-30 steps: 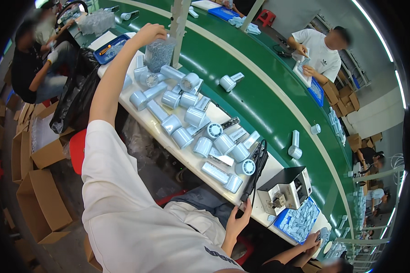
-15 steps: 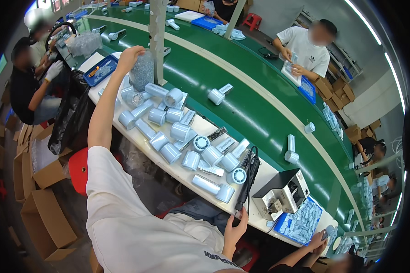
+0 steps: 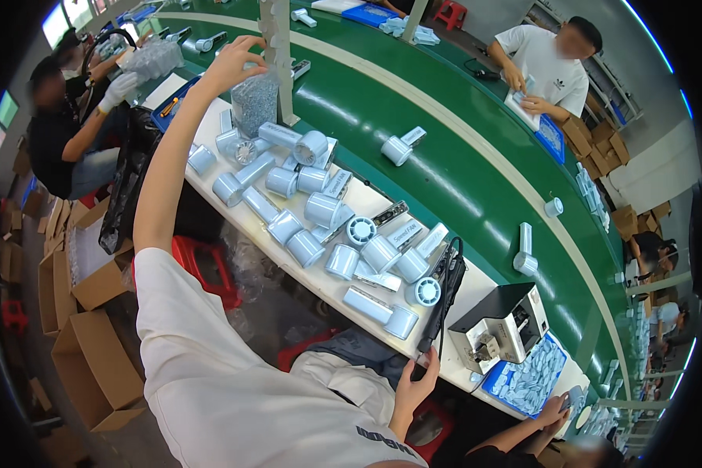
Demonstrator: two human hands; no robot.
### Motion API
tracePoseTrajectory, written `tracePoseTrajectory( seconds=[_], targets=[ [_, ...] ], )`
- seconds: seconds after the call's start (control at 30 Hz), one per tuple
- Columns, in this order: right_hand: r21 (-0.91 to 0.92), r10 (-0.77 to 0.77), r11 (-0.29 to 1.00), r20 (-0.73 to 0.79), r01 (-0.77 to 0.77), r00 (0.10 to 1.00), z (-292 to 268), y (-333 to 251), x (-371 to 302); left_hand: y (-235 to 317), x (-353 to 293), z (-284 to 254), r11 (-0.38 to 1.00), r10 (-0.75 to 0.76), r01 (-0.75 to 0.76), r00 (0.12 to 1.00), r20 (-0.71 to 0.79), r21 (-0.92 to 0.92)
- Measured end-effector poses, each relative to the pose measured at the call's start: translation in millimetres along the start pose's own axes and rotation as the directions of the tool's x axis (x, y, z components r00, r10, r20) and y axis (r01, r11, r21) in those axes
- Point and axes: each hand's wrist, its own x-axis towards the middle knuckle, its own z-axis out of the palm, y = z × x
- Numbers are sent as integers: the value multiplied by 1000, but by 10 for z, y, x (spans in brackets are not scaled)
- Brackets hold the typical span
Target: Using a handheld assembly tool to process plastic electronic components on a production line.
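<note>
My left hand is stretched out at the far left, fingers apart, just above a clear bag of small greyish pieces; nothing shows in its grasp. Near the table's front edge, my right hand pinches the tip end of a black electric screwdriver, which has a cord looped at its far end. Between my hands, several light-blue handheld fans lie jumbled on the white tabletop. Some have their handles open, with circuit boards showing.
Beyond the table runs a green conveyor carrying more fans. A metal post stands beside the bag. Right of the screwdriver are a black-and-white machine and a blue tray of light-blue parts. Co-workers sit around; cardboard boxes stand on the left.
My left hand has lifted slightly off the top of the bag and its fingers have spread. My right hand stays at the screwdriver's tip. The whole view has shifted a little.
</note>
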Motion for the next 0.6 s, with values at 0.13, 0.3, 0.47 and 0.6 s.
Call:
tracePoseTrajectory(
  seconds=[0.13, 0.3, 0.47, 0.6],
  targets=[
    [-45, 4, 999, -7, -4, 1000, -15, 20, -16, 179, 34, 89, 985, -95, 74, 987, 131, 155],
    [-42, 24, 999, 10, -24, 1000, 15, 24, 3, 377, 116, 254, 917, -364, 261, 857, 364, 302],
    [-61, 23, 998, 3, -23, 1000, 35, 12, -23, 274, 29, 320, 933, -316, 226, 888, 335, 282],
    [-59, 39, 997, -1, -39, 999, 31, 0, -14, 226, -56, 275, 934, -357, 349, 898, 259, 76]
  ],
)
